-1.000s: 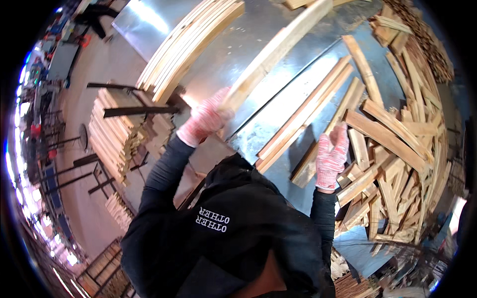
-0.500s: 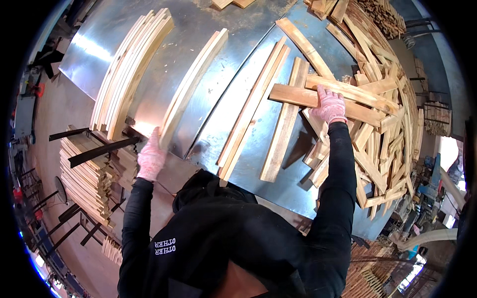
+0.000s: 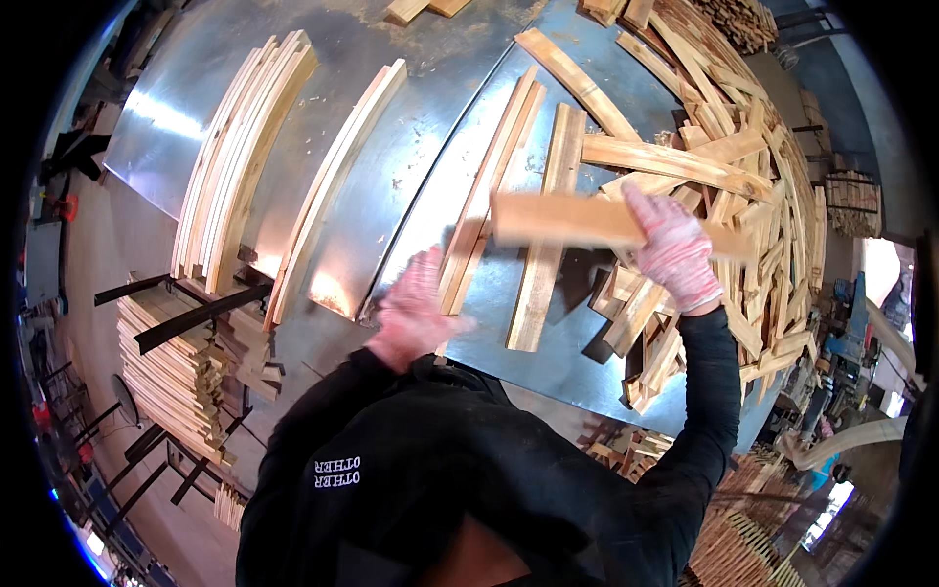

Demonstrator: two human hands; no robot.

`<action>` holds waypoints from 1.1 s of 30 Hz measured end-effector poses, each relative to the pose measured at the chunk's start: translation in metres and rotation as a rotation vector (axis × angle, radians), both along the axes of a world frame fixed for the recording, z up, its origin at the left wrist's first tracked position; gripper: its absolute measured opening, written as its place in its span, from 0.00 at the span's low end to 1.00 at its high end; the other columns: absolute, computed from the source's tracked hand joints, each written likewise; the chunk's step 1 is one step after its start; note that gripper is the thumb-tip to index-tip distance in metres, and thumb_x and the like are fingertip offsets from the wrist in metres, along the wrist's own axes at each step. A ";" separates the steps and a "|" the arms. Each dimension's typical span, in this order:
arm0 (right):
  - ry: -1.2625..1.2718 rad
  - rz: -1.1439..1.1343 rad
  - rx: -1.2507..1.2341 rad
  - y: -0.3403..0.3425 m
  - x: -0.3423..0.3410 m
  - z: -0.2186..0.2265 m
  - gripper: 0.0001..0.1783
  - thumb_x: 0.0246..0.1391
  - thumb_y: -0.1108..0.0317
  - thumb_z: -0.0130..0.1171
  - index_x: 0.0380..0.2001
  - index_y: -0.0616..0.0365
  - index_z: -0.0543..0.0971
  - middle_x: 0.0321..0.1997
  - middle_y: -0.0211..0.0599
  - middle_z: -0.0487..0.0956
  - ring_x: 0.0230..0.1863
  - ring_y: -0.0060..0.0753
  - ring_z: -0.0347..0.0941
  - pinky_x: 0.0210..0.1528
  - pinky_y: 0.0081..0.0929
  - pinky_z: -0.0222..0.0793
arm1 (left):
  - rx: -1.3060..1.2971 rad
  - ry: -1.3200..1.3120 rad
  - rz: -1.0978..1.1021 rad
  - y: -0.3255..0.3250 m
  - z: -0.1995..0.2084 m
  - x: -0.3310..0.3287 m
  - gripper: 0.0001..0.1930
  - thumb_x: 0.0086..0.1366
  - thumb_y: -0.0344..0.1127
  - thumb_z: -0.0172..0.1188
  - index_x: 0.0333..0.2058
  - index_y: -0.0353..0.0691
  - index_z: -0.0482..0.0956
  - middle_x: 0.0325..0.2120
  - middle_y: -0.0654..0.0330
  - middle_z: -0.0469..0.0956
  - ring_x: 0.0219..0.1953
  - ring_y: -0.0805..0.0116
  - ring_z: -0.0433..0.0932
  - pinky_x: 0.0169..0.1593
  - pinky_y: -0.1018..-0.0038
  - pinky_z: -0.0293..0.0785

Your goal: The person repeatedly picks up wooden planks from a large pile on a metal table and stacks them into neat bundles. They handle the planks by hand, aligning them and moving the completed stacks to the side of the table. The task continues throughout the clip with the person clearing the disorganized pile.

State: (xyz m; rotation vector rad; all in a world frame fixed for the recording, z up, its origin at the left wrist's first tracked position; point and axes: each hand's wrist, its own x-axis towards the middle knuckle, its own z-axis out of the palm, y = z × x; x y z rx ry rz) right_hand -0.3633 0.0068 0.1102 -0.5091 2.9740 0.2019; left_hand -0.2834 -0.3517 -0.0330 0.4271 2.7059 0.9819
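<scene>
My right hand (image 3: 677,252), in a pink-and-white work glove, is closed round a brown wooden board (image 3: 559,219). The board is held crosswise above the table and is blurred by motion. Lower and to the left, my gloved left hand (image 3: 416,313) has its fingers spread and holds nothing. It is beside the near ends of two narrow wooden strips (image 3: 492,181) lying close together. Between the hands, a flat board (image 3: 531,303) lies lengthwise, partly covered by the held one. Another board (image 3: 675,161) rests on the edge of the heap, just beyond my right hand.
A heap of loose boards (image 3: 763,196) covers the right side of the metal table (image 3: 421,147). To the left stand a row of boards on edge (image 3: 240,157) and a slimmer set (image 3: 337,176). Black metal bars (image 3: 201,318) jut out beside a stack of strips (image 3: 166,362).
My right hand has lifted the brown board off the others and drawn it closer. My left hand has left the slim set and moved right, fingers spread.
</scene>
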 end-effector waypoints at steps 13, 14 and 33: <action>-0.636 -1.105 -1.735 -0.028 -0.042 -0.192 0.24 0.56 0.54 0.68 0.47 0.61 0.78 0.39 0.42 0.83 0.39 0.39 0.81 0.41 0.34 0.80 | -0.171 -0.343 0.203 -0.015 -0.019 -0.025 0.46 0.54 0.37 0.61 0.71 0.37 0.51 0.61 0.40 0.69 0.60 0.44 0.72 0.60 0.60 0.72; -0.743 -1.093 -1.615 -0.043 -0.041 -0.197 0.23 0.56 0.57 0.68 0.49 0.60 0.79 0.40 0.41 0.83 0.39 0.39 0.81 0.42 0.34 0.79 | -0.152 -0.312 0.206 -0.019 -0.021 -0.023 0.45 0.55 0.38 0.61 0.71 0.38 0.53 0.61 0.40 0.70 0.60 0.44 0.72 0.59 0.60 0.72; -0.288 -0.746 -1.770 -0.020 -0.035 -0.081 0.30 0.69 0.42 0.48 0.58 0.57 0.75 0.38 0.37 0.81 0.31 0.26 0.76 0.36 0.26 0.74 | 0.353 -0.025 0.179 0.010 0.053 -0.088 0.22 0.63 0.37 0.59 0.55 0.40 0.76 0.36 0.44 0.83 0.36 0.50 0.84 0.42 0.62 0.80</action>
